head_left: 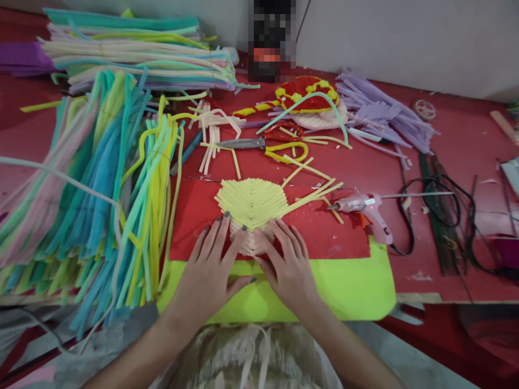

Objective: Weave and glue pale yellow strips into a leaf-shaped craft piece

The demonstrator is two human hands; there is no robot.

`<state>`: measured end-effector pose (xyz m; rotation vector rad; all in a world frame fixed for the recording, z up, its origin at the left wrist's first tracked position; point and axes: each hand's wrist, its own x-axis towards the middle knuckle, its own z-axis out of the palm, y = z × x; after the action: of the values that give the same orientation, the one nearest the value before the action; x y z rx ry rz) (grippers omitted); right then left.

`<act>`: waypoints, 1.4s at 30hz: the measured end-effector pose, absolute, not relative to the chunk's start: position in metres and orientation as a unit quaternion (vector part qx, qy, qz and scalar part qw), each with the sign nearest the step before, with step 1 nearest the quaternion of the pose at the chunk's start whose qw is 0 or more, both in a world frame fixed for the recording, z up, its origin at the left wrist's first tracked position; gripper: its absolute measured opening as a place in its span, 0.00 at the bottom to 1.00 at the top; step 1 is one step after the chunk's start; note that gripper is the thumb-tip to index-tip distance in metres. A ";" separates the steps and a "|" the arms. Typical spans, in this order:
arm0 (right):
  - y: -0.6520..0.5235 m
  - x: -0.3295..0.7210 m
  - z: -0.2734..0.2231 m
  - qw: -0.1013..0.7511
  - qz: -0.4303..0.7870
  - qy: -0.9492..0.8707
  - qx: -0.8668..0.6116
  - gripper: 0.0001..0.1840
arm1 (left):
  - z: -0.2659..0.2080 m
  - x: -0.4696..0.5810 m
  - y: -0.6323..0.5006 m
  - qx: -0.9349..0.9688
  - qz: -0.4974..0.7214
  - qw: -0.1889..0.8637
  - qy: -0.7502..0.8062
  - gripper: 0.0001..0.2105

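A leaf-shaped piece of pale yellow pipe cleaners (252, 197), laid in slanting rows to a middle seam, rests on a red sheet (324, 237). Its lower end is pinkish-cream. My left hand (213, 259) lies over its lower left edge, fingers stretched out, thumb apart. On the lower right edge my right hand (290, 259) presses with its fingers extended. Neither hand grips anything. Loose yellow pipe cleaners (310, 197) lie at the leaf's right. Beyond it are scissors (247, 142) with red and yellow handles.
Bundles of coloured pipe cleaners (93, 178) fill the left, with more bundles (141, 51) behind. A pink glue gun (365, 205) with a black cord lies right. Purple pipe cleaners (381, 108) and a red-and-yellow piece (306, 94) sit at the back. A lime-green mat (344, 286) edges the front.
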<state>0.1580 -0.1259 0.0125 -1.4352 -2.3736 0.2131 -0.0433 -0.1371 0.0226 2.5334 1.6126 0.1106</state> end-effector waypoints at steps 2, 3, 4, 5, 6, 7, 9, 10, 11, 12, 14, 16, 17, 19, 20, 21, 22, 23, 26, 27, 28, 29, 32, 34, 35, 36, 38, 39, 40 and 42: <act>-0.126 0.157 0.012 0.177 0.075 -0.838 -0.510 0.25 | 0.023 -0.043 -0.137 0.840 0.037 0.071 0.536 0.38; -0.126 0.157 0.012 0.177 0.074 -0.838 -0.511 0.25 | 0.024 -0.043 -0.137 0.840 0.036 0.072 0.537 0.38; -0.126 0.157 0.012 0.177 0.073 -0.837 -0.512 0.25 | 0.024 -0.043 -0.137 0.839 0.036 0.073 0.538 0.38; -0.126 0.156 0.012 0.178 0.071 -0.837 -0.513 0.25 | 0.025 -0.042 -0.136 0.838 0.036 0.074 0.539 0.38; -0.126 0.156 0.012 0.178 0.069 -0.837 -0.513 0.25 | 0.025 -0.042 -0.136 0.837 0.035 0.074 0.541 0.38; -0.126 0.156 0.012 0.179 0.068 -0.837 -0.513 0.25 | 0.025 -0.041 -0.136 0.837 0.034 0.074 0.542 0.38; -0.126 0.156 0.012 0.180 0.066 -0.837 -0.513 0.25 | 0.026 -0.040 -0.137 0.835 0.033 0.072 0.544 0.37; -0.126 0.156 0.012 0.179 0.066 -0.837 -0.513 0.25 | 0.026 -0.040 -0.137 0.835 0.034 0.071 0.545 0.37; -0.126 0.156 0.012 0.179 0.067 -0.837 -0.513 0.26 | 0.025 -0.040 -0.137 0.834 0.037 0.070 0.546 0.36; -0.127 0.156 0.011 0.178 0.067 -0.836 -0.514 0.26 | 0.024 -0.040 -0.137 0.833 0.040 0.070 0.547 0.36; -0.127 0.156 0.011 0.176 0.071 -0.836 -0.516 0.26 | 0.021 -0.041 -0.138 0.832 0.049 0.072 0.548 0.34; -0.127 0.157 0.012 0.174 0.078 -0.836 -0.515 0.26 | 0.018 -0.043 -0.138 0.833 0.058 0.074 0.546 0.33; -0.127 0.158 0.012 0.174 0.082 -0.836 -0.514 0.26 | 0.016 -0.043 -0.139 0.833 0.061 0.075 0.545 0.33; -0.128 0.159 0.012 0.175 0.091 -0.837 -0.510 0.27 | 0.015 -0.044 -0.139 0.834 0.067 0.074 0.543 0.32; -0.128 0.160 0.013 0.176 0.094 -0.838 -0.508 0.27 | 0.014 -0.044 -0.139 0.835 0.068 0.073 0.542 0.32; -0.128 0.161 0.012 0.176 0.095 -0.838 -0.508 0.27 | 0.014 -0.044 -0.139 0.836 0.068 0.071 0.541 0.32; -0.129 0.162 0.012 0.176 0.094 -0.838 -0.508 0.28 | 0.014 -0.044 -0.139 0.836 0.067 0.068 0.540 0.32; -0.130 0.162 0.012 0.176 0.093 -0.837 -0.509 0.28 | 0.015 -0.044 -0.139 0.837 0.066 0.066 0.539 0.32; -0.131 0.163 0.010 0.175 0.089 -0.834 -0.515 0.29 | 0.017 -0.043 -0.138 0.838 0.063 0.065 0.538 0.33; -0.132 0.163 0.009 0.175 0.089 -0.833 -0.517 0.29 | 0.017 -0.042 -0.138 0.837 0.062 0.066 0.539 0.33; -0.132 0.162 0.009 0.176 0.088 -0.832 -0.518 0.29 | 0.017 -0.042 -0.138 0.837 0.062 0.067 0.540 0.33; -0.132 0.162 0.008 0.177 0.087 -0.831 -0.520 0.29 | 0.017 -0.042 -0.139 0.835 0.063 0.067 0.542 0.33; -0.132 0.162 0.008 0.177 0.086 -0.829 -0.523 0.29 | 0.015 -0.042 -0.140 0.827 0.069 0.059 0.555 0.33; -0.132 0.161 0.009 0.172 0.084 -0.830 -0.524 0.29 | 0.013 -0.042 -0.142 0.815 0.079 0.053 0.572 0.33; -0.132 0.161 0.009 0.170 0.083 -0.831 -0.524 0.29 | 0.012 -0.042 -0.142 0.809 0.085 0.052 0.580 0.32; -0.132 0.161 0.009 0.168 0.082 -0.831 -0.524 0.29 | 0.011 -0.042 -0.143 0.803 0.091 0.052 0.586 0.32; -0.132 0.161 0.009 0.163 0.080 -0.832 -0.524 0.29 | 0.010 -0.040 -0.142 0.798 0.100 0.057 0.592 0.33; -0.132 0.161 0.009 0.163 0.080 -0.832 -0.524 0.29 | 0.010 -0.040 -0.141 0.796 0.103 0.061 0.594 0.33; -0.131 0.161 0.009 0.163 0.080 -0.832 -0.525 0.29 | 0.009 -0.039 -0.141 0.794 0.105 0.064 0.595 0.33; -0.131 0.161 0.008 0.166 0.078 -0.831 -0.525 0.29 | 0.009 -0.038 -0.139 0.792 0.107 0.067 0.597 0.33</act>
<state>0.1609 -0.1311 0.0083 -1.4938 -2.3677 0.2224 -0.0378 -0.1392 0.0089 2.3873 1.7991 0.3226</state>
